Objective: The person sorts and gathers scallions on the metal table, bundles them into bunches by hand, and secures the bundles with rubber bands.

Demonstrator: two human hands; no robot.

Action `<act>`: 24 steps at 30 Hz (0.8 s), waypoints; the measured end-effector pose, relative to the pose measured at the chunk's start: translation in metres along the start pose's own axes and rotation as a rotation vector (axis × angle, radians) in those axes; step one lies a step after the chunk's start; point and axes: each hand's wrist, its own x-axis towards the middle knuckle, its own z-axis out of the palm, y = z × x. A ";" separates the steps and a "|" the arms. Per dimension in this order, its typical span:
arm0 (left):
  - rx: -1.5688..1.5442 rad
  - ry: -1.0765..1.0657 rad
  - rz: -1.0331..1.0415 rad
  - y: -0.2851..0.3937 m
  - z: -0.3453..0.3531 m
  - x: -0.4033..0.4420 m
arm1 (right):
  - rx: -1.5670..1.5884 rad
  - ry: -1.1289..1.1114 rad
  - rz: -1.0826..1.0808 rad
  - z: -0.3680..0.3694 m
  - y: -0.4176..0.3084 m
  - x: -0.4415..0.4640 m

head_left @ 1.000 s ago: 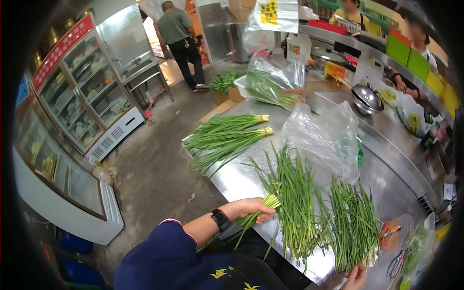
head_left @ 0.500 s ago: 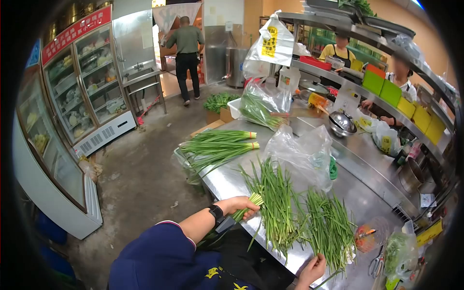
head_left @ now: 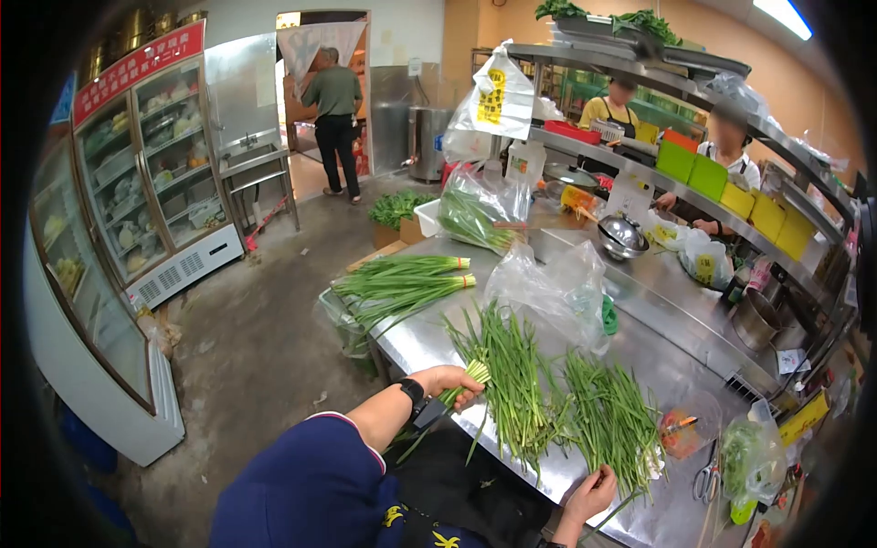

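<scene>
My left hand [head_left: 449, 387], below a black wristwatch, is wrapped round a bunch of green stalks [head_left: 478, 371], pale cut ends up. My right hand [head_left: 592, 493] is pinched at the lower edge of the right pile of loose stalks [head_left: 610, 416]; a thin stalk shows beside it, but whether the fingers hold it is unclear. Between the hands lies another loose pile [head_left: 512, 388]. Two bundles tied with orange bands [head_left: 402, 285] rest at the table's far left corner. A crumpled clear bag [head_left: 553, 290] is behind the piles.
On the steel table [head_left: 425, 342] are a bagged bundle [head_left: 475, 219], scissors [head_left: 706, 482] and a clear container [head_left: 687, 425]. Two people stand behind the shelf [head_left: 603, 151]. A person in a green shirt [head_left: 332, 91] is at the doorway. Glass-door fridges [head_left: 155, 173] line the left.
The camera view has turned and lifted. The person in the green shirt has walked further to the doorway. My right hand has shifted slightly left from the right pile's lower end. My left hand keeps its bunch.
</scene>
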 end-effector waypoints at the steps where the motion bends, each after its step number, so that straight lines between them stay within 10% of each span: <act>1: 0.020 0.022 -0.008 0.003 0.003 -0.003 | 0.002 0.015 -0.001 0.002 -0.001 0.002; 14: 0.209 -0.062 0.058 0.000 -0.012 -0.002 | -0.154 -0.139 0.099 -0.013 -0.032 0.006; 24: -0.353 -0.535 0.003 0.005 -0.057 0.006 | -0.352 -0.090 0.054 0.007 -0.020 0.007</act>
